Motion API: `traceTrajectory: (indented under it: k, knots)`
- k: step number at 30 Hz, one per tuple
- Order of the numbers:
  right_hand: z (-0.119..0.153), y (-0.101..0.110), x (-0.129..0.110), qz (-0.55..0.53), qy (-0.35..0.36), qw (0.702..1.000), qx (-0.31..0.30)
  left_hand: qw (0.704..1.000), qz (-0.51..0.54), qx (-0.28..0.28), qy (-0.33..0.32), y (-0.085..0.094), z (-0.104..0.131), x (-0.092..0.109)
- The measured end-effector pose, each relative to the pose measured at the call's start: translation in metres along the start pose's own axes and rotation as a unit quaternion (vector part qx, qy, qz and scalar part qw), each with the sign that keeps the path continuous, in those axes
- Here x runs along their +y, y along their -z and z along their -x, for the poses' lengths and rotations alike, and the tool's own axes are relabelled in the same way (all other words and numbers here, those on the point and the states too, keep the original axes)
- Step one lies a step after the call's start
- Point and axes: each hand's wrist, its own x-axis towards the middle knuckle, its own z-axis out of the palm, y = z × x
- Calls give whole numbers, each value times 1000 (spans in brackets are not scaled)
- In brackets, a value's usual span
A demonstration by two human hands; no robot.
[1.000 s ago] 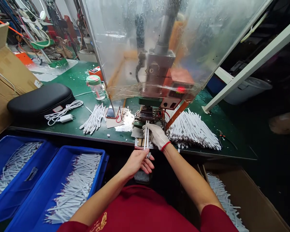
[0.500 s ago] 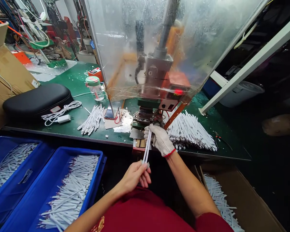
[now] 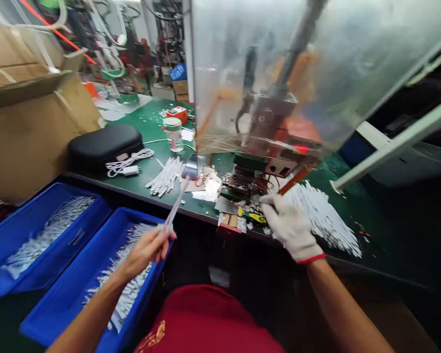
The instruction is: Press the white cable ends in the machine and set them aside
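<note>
My left hand is closed on the lower ends of thin white strips that look like short flat cables. It holds them up over the near edge of a blue bin with many similar strips inside. My right hand, in a white glove with a red cuff, is held above the bench edge with its fingers apart, slightly blurred and holding nothing visible. To its left are a yellow-and-black tool handle and the press base; to its right lies a large pile of white strips.
A clear plastic guard hangs before the press. On the green bench lie a smaller bundle of strips, a phone, a lidded jar, a black case and a coiled cable. Another blue bin stands left.
My left hand has moved left with the white strips, away from the press. My right hand has let go of their upper ends and moved right. The view has turned left.
</note>
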Motion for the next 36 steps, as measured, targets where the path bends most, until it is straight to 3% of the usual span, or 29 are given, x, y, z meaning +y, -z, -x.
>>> traceTrajectory:
  k: [4, 5, 8, 12, 16, 20, 23, 28, 36]
  knots:
    - [-1, -76, 11, 249, 117, 958, -85, 974, -192, 117, -33, 64, -62, 27]
    - [-5, -88, 15, 285, 128, 945, -94, 954, -275, 123, -18, 77, -79, 30]
    - [-13, -100, 24, 326, 139, 929, -108, 923, -356, 146, 15, 105, -126, 31]
    - [-8, -80, 29, 259, 165, 941, -140, 878, -435, 193, 47, 111, -162, 27]
    - [8, -40, 41, 170, 117, 962, -181, 834, -489, 250, 53, 99, -175, 26]
    - [14, 1, 57, 140, 52, 977, -149, 822, -512, 248, 33, 78, -193, 24]
    - [11, 23, 54, 155, 25, 980, -126, 824, -514, 238, 21, 59, -213, 22]
    - [-5, 32, 39, 164, 27, 977, -133, 823, -512, 246, 14, 44, -231, 18]
    - [-21, 37, 43, 192, 49, 972, -125, 826, -513, 228, 45, 72, -225, 12]
